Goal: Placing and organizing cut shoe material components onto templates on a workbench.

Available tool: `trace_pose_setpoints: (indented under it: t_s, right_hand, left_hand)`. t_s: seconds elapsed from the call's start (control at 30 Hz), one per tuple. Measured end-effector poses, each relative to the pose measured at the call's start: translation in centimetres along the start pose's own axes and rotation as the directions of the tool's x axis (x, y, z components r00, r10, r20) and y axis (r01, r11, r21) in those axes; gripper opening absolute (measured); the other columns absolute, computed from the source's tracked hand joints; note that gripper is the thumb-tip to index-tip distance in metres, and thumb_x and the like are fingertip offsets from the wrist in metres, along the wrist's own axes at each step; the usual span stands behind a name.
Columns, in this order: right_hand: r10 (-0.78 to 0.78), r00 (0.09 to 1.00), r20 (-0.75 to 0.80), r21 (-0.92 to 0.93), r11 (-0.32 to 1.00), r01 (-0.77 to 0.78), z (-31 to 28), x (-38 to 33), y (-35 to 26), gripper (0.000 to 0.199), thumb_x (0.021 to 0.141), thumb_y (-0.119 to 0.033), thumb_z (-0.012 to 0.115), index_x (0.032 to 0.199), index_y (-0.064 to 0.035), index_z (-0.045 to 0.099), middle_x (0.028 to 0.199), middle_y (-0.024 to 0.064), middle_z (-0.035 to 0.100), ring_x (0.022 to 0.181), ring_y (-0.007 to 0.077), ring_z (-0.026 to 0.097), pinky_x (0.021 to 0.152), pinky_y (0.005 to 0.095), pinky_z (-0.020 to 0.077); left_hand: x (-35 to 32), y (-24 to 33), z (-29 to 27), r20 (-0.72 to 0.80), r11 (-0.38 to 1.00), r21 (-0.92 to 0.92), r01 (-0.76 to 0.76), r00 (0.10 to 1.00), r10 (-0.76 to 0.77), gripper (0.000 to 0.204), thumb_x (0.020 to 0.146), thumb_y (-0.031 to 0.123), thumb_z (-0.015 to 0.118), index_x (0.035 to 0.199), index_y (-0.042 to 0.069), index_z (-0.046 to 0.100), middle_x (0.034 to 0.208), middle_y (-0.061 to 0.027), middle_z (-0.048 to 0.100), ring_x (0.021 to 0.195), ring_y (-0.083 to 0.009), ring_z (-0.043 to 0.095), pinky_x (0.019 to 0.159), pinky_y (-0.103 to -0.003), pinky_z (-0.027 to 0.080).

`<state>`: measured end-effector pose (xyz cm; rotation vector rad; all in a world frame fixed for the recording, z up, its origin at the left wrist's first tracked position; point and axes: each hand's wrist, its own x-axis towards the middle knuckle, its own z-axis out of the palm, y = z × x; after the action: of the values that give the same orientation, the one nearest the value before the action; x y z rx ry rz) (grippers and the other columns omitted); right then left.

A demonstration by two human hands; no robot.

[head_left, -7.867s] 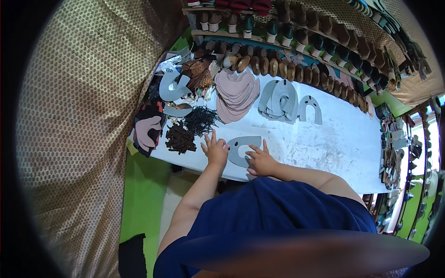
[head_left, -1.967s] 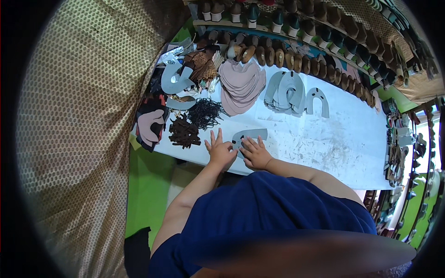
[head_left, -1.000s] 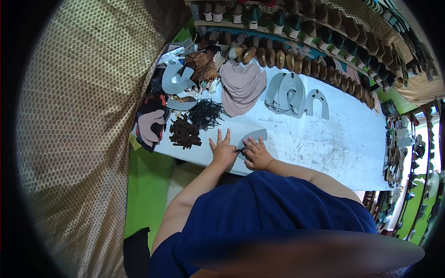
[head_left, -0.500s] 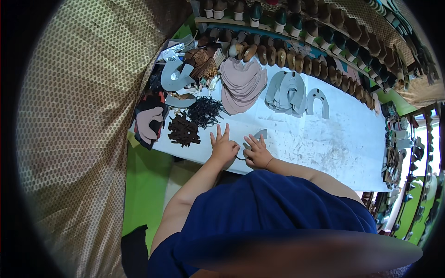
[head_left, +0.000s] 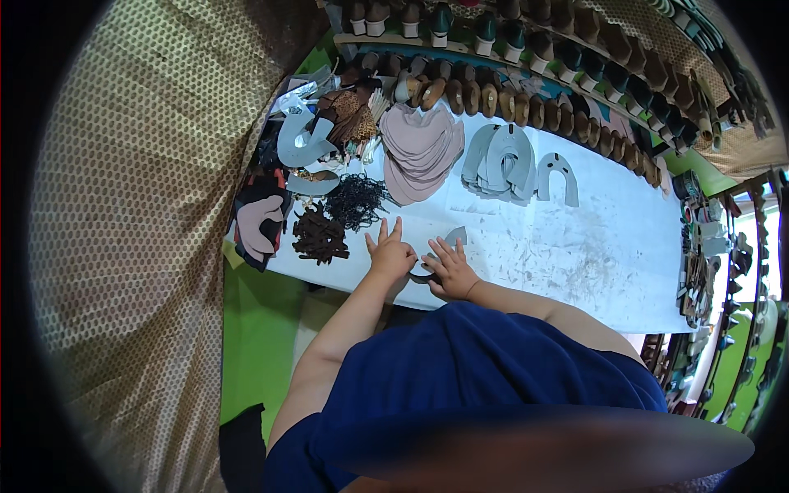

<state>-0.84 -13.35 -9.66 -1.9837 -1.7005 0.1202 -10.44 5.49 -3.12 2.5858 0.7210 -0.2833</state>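
Hands are pressing flat, fingers spread: left hand and right hand are pinning a grey curved cutout between them on the white counter. Even, flat pressure is probably keeping it from shifting.

The table is white with grey scuffs, and on it lie a grey cut piece, a stack of dusty-pink pieces and dark brown scraps. The sleeve is deep blue, the floor bright green, and the wall tan with a dotted pattern.
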Motion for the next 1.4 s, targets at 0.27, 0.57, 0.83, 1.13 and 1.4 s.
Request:
trace_pose_setpoints:
  t_s: [0.27, 0.57, 0.83, 1.13, 1.4]
  right_hand:
    - [-0.017, 1.0, -0.023, -0.007, 1.0, 0.016, 0.2, 0.1, -0.1, 0.073, 0.074, -0.033, 0.071, 0.141, -0.0178, 0.047, 0.156, 0.019, 0.032, 0.146, 0.0403, 0.027, 0.115, 0.0699, 0.0084]
    - [-0.02, 1.0, -0.002, -0.019, 1.0, 0.02, -0.3, 0.3, -0.4, 0.075, 0.074, -0.034, 0.071, 0.143, -0.0175, 0.046, 0.156, 0.0196, 0.031, 0.146, 0.0406, 0.028, 0.115, 0.0687, 0.0087]
    - [-0.036, 0.99, -0.138, 0.015, 0.999, 0.038, 0.6, -0.2, 0.4, 0.083, 0.076, -0.04, 0.072, 0.149, -0.02, 0.04, 0.159, 0.0198, 0.026, 0.148, 0.0409, 0.023, 0.114, 0.0704, 0.0075]
    - [0.042, 0.979, -0.202, 0.003, 0.999, -0.043, 1.3, -0.1, 1.0, 0.083, 0.08, -0.04, 0.072, 0.152, -0.0195, 0.035, 0.159, 0.0216, 0.024, 0.147, 0.0431, 0.022, 0.114, 0.0698, 0.0082]
    - [0.067, 0.991, -0.118, -0.011, 0.998, -0.069, 0.9, 0.1, 0.9, 0.083, 0.082, -0.042, 0.069, 0.153, -0.0171, 0.034, 0.161, 0.0194, 0.022, 0.148, 0.041, 0.022, 0.115, 0.068, 0.0089]
  left_hand:
    - [0.4, -0.7, 0.7, -0.061, 1.0, -0.003, -0.027, 0.998, 0.027, 0.01, 0.077, 0.03, 0.074, 0.082, 0.024, 0.079, 0.164, -0.0115, 0.025, 0.152, -0.0377, 0.01, 0.115, -0.068, 0.001]
    - [-0.7, -2.5, 3.1, -0.282, 0.98, -0.15, -0.131, 0.956, 0.085, 0.021, 0.08, 0.035, 0.072, 0.095, 0.021, 0.077, 0.163, -0.0148, 0.024, 0.151, -0.0418, 0.011, 0.116, -0.066, 0.004]
    - [-3.6, -1.8, 2.1, -0.247, 0.945, 0.041, -0.325, 0.913, 0.324, 0.035, 0.079, 0.036, 0.074, 0.11, 0.02, 0.072, 0.163, -0.015, 0.023, 0.149, -0.0455, 0.015, 0.115, -0.067, 0.01]
    - [-2.2, -1.2, 3.0, -0.406, 1.0, 0.031, -0.004, 0.914, 0.016, 0.074, 0.084, 0.034, 0.071, 0.149, 0.018, 0.041, 0.164, -0.0182, 0.014, 0.15, -0.0444, 0.011, 0.115, -0.068, 0.01]
    - [-3.2, -2.4, 4.2, -0.029, 0.967, 0.129, -0.219, 0.974, 0.225, 0.08, 0.092, 0.045, 0.057, 0.157, 0.014, 0.024, 0.166, -0.0108, 0.016, 0.152, -0.036, 0.013, 0.117, -0.066, 0.006]
